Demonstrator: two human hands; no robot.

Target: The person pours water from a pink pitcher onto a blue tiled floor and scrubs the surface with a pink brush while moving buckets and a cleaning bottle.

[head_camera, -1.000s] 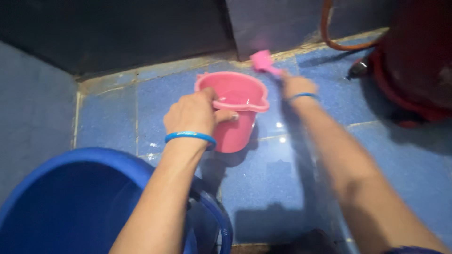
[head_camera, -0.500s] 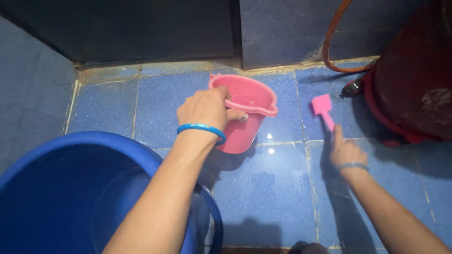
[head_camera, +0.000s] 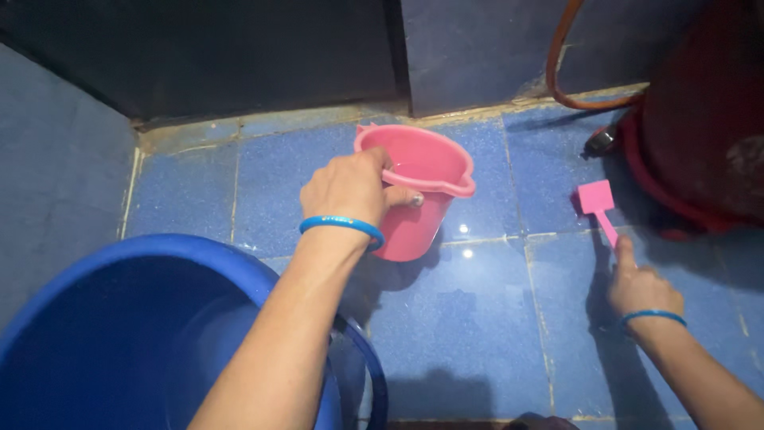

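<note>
Pink mug stands on blue floor tiles at 12 o'clock beyond the blue tub, left hand clamped on its rim to steady it, while right hand holds pink brush at 2 o'clock.

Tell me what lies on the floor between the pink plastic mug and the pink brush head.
In the head view, only bare blue floor tile lies between the pink plastic mug and the pink brush head; nothing else sits there.
</note>
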